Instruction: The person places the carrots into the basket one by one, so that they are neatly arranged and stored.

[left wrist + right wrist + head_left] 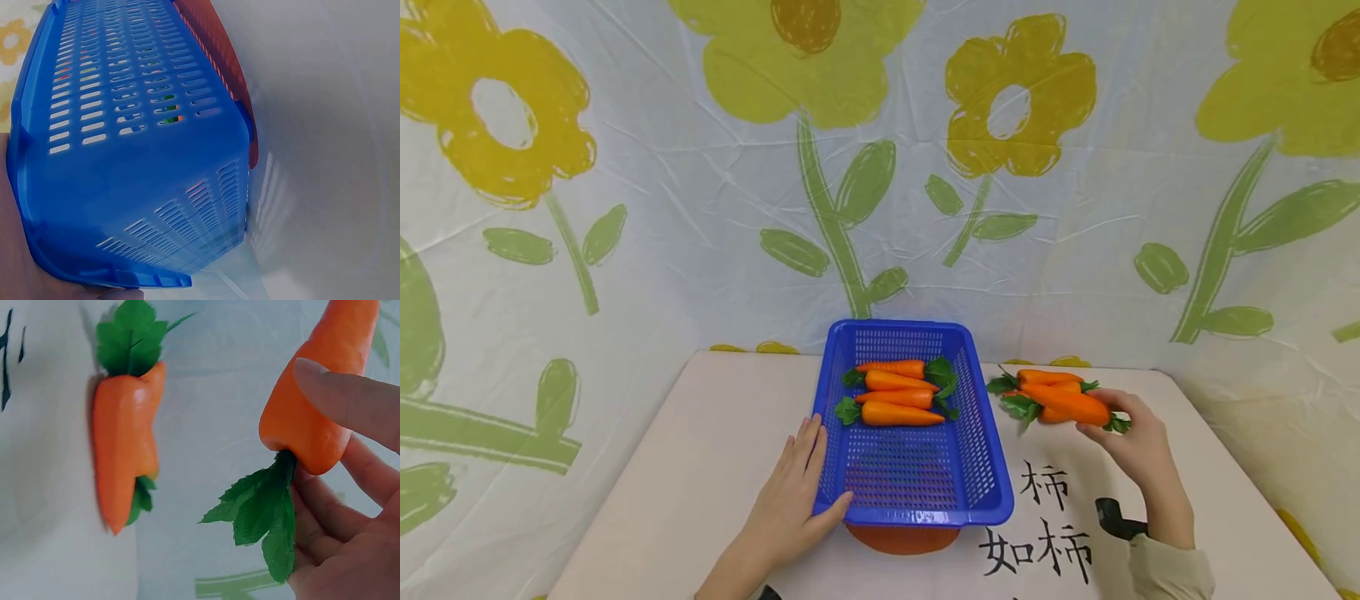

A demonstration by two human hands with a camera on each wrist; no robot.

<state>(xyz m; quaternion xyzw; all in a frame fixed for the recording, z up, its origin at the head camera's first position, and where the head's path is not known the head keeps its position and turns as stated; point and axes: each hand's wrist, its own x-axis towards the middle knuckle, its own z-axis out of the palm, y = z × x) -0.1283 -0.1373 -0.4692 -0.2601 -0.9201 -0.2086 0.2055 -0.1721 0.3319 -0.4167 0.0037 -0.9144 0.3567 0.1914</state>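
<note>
My right hand (1137, 437) pinches an orange carrot (315, 394) near its leafy end, thumb on one side and fingers on the other. In the right wrist view this carrot is apart from the carrots (125, 437) lying on the table; in the head view it covers part of that pile (1047, 377). My left hand (790, 492) rests along the left side of a blue perforated basket (988, 433), its fingers straight and its thumb by the front rim. Inside the basket, several carrots (898, 414) with green leaves lie crosswise in a row toward the back.
A reddish-orange rounded object (902, 540) shows beneath the basket's front edge. Black written characters (1037, 550) mark the pale tabletop (692, 467) right of the basket. A flower-printed cloth (700, 167) hangs behind and at both sides of the table.
</note>
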